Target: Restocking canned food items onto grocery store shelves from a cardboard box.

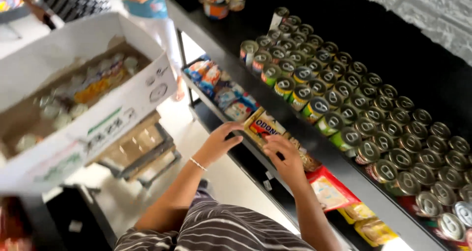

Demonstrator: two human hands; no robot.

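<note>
From my remote seat I saw the left hand and the right hand both laid on 1 yellow-and-red snack packet, which sat at the front edge of the lower shelf. The left hand's fingers curled over the packet's near corner; the right hand pressed flat on its near end. Neither was clenched, so I judged it a light 2-handed hold, suited to squaring a soft packet against the shelf edge.

Beyond the packet, along the same shelf, lay blue and white pouches. On its near side lay a red-edged packet, then yellow ones.

Above the packet ran the black top shelf, with pull-tab cans upright in tight rows. Left of the packet stood an open white carton holding more goods.
</note>
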